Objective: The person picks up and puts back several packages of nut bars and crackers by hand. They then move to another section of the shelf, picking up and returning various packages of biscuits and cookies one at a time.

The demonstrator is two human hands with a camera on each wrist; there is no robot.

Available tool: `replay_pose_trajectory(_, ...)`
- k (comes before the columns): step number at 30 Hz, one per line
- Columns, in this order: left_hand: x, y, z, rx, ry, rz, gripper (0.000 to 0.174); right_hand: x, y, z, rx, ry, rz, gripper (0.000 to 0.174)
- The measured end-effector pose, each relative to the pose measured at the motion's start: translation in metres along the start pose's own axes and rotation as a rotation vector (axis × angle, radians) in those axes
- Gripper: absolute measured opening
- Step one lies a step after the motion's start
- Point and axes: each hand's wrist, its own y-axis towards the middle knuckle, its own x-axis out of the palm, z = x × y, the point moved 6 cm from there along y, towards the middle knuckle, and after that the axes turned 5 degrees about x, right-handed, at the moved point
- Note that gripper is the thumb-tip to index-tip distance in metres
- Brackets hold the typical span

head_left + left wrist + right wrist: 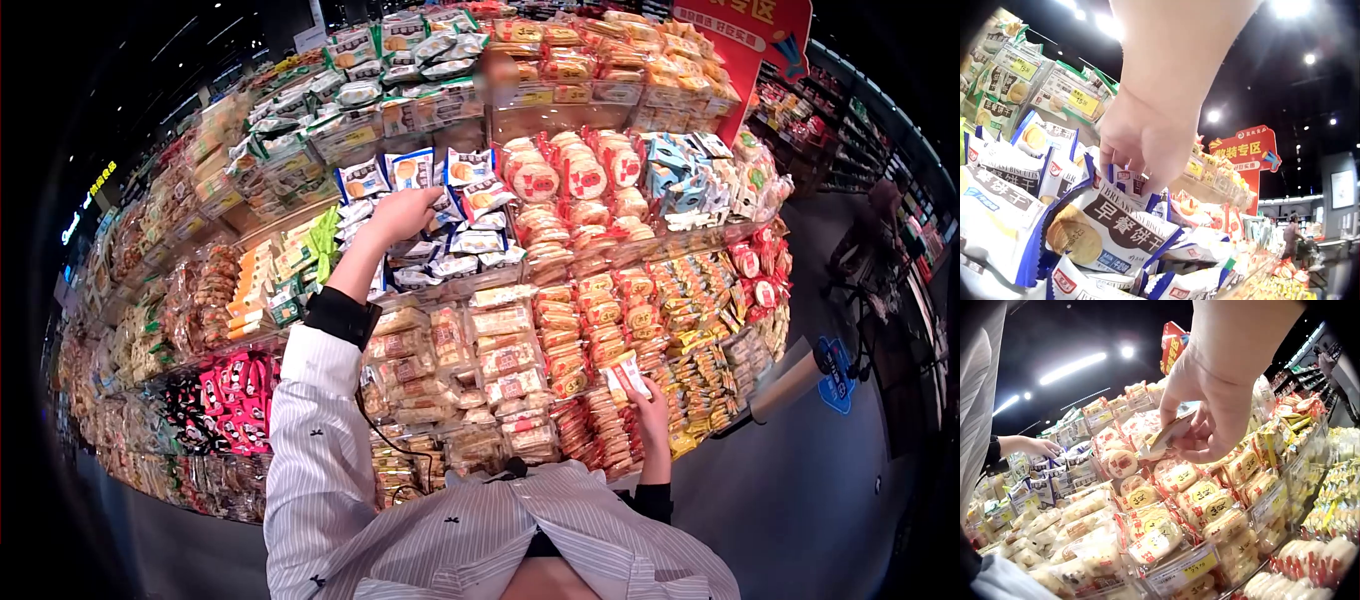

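Over the bin of blue-and-white biscuit packets point(478, 241), my left hand point(405, 213) reaches down. The left wrist view shows that hand point(1150, 134) with its fingers bent around a small packet point(1130, 181), partly hidden by them; a larger biscuit packet point(1107, 228) lies in front. At the lower right of the head view, my right hand point(652, 415) holds a white-and-red packet point(624, 377) above the red-wrapped snacks. In the right wrist view, the thumb and fingers of the right hand point(1213, 412) pinch this packet point(1171, 434) by its edge.
Round wrapped crackers point(582, 173) fill the bin right of the blue-and-white packets. Green-and-white packets point(405, 65) stand on the tier behind. Clear-wrapped snacks point(510, 350) lie nearer my body. A red sign point(745, 40) rises at the back right, and a person point(880, 235) is farther right.
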Motion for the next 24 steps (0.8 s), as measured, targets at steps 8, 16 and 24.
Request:
replay_pose_trajectory(8, 0.003, -0.005, -0.012, -0.007, -0.099, 0.042, 0.036, -0.013, -0.016, 0.021, 0.043, 0.064, 0.108, 0.027)
replay_pose_trajectory(16, -0.012, -0.011, 0.019, -0.015, 0.174, 0.435, 0.030, -0.027, 0.004, 0.031, -0.039, -0.019, 0.142, 0.030)
replay_pose_trajectory(24, 0.028, -0.019, 0.034, 0.222, 0.115, 0.424, 0.044, 0.021, -0.003, -0.085, -0.335, -0.306, -0.055, 0.030)
